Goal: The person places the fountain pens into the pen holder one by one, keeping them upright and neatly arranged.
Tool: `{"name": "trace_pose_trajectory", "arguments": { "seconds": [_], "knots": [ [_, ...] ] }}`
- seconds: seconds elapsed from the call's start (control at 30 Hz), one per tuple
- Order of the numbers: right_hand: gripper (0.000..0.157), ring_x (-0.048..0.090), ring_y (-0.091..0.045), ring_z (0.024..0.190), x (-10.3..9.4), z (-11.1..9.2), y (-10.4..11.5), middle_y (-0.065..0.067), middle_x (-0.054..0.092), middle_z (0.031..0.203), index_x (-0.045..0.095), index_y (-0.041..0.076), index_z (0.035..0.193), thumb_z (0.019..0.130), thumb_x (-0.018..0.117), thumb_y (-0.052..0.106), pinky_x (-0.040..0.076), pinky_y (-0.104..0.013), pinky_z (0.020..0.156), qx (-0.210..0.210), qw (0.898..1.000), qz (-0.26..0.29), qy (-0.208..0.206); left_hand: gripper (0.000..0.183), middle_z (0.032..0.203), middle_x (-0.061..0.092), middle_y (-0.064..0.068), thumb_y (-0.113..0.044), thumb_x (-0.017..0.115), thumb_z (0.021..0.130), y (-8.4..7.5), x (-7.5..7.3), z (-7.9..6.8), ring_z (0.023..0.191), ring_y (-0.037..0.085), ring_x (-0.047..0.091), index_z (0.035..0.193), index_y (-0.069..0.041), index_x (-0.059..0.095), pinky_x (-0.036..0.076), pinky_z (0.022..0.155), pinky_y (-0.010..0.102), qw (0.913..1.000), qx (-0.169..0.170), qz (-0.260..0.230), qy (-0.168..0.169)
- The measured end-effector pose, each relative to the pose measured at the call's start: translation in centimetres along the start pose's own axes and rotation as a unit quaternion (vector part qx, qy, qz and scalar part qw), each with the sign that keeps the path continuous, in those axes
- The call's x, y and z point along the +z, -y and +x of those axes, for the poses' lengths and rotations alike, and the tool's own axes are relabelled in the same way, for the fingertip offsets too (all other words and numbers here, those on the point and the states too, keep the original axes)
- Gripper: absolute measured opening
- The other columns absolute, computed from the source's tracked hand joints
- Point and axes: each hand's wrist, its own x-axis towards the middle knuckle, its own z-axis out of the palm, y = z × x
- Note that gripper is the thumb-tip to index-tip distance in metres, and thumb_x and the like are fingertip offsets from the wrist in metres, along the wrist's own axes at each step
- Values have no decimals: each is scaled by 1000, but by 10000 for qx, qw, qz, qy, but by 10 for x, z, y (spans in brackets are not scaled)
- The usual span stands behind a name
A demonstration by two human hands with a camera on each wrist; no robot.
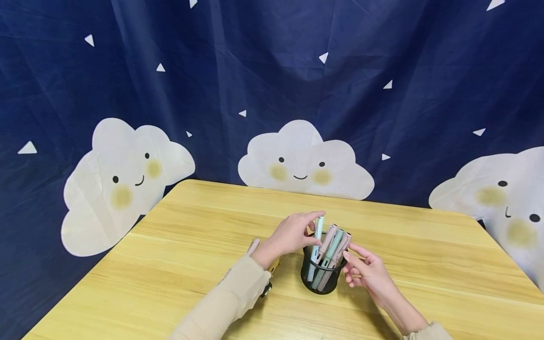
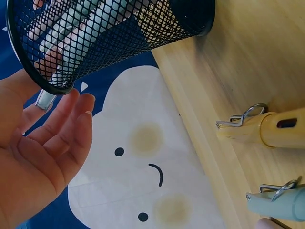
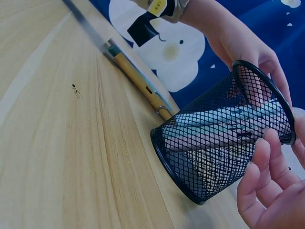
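Note:
A black mesh pen holder [image 1: 307, 276] stands upright on the wooden table, with several capped pens leaning in it. My left hand [image 1: 293, 233] pinches the upper end of a light blue pen [image 1: 316, 250], whose lower part is inside the holder. Beside it lean a pink pen [image 1: 326, 242], a green pen [image 1: 334, 245] and a mauve pen [image 1: 345, 242]. At the holder's right side, my right hand [image 1: 369, 274] holds the rim between thumb and fingers. Its curled fingers [image 3: 271, 157] lie against the mesh in the right wrist view.
On the wooden table [image 1: 170, 255], a yellow pen [image 2: 286, 129] and another light blue pen [image 2: 279, 204] lie left of the holder, partly hidden by the left forearm in the head view. A dark blue curtain [image 1: 272, 71] with cloud prints hangs behind the table.

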Motion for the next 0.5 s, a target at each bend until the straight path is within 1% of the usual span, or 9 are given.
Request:
{"name": "trace_pose_trajectory", "arguments": {
  "seconds": [0.13,0.27,0.5],
  "knots": [
    [59,50,-10,49,0,0,0,-2,56,62,23,-8,136,90,53,15,45,-21,47,1,10000,-2,5,64,85,61,-4,-26,75,72,-1,0,0,63,0,51,128,-13,48,40,58,15,10000,-7,27,21],
    [60,50,-10,49,0,0,0,-2,56,62,23,-8,136,90,53,15,45,-21,47,0,10000,-10,14,57,85,60,-6,-26,75,73,-1,0,-1,65,2,50,124,-13,52,39,60,15,9999,57,122,88],
    [60,51,-10,49,0,0,0,-2,56,62,23,-8,136,90,53,16,45,-21,47,-8,10000,-32,17,56,84,59,-6,-25,74,73,0,1,-1,64,2,49,123,-13,52,39,59,15,9998,83,132,80]
  ]
}}
